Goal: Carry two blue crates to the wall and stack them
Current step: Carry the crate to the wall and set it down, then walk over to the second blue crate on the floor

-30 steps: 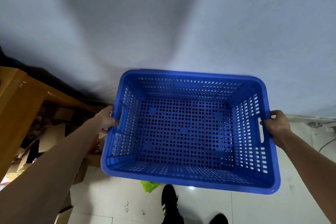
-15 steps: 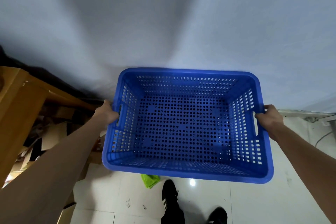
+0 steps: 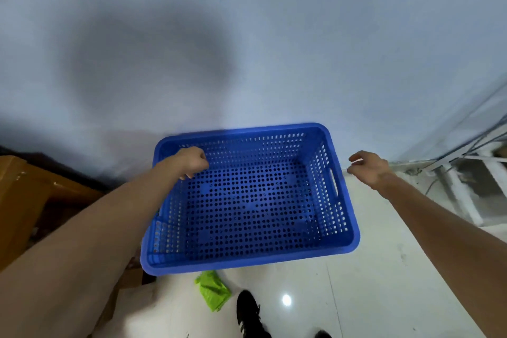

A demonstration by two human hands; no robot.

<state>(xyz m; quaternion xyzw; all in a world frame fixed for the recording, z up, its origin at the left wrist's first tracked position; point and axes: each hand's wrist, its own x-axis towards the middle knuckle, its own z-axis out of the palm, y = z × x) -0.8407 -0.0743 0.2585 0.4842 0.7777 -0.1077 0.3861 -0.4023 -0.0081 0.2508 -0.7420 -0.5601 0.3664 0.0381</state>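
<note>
The blue crate [image 3: 252,200] sits low against the pale wall [image 3: 274,35], with its far rim touching or almost touching the wall; I cannot tell which. It is empty, and its bottom and sides are full of small holes. A handle slot is cut in its right side wall. Only one crate is in view.

The left hand [image 3: 192,162] is above the far left corner of the crate, over the left rim. Its fingers are curled into a loose fist, and I cannot tell if they grip the rim or only rest near it. The right hand [image 3: 367,167] is just beside the right side of the crate, apart from it, with the fingers spread and slightly bent, and it holds nothing.

The crate stands on a white tiled floor [image 3: 384,269], which shines with a small light spot. A crumpled green cloth [image 3: 212,292] lies on the floor just near the near left corner of the crate. A black shoe [image 3: 249,313] with white stripes is near it, at the bottom of the view. On the left there is brown wooden furniture [image 3: 24,200]. On the far right some white frames and cables [image 3: 466,173] are visible, but blurred.
</note>
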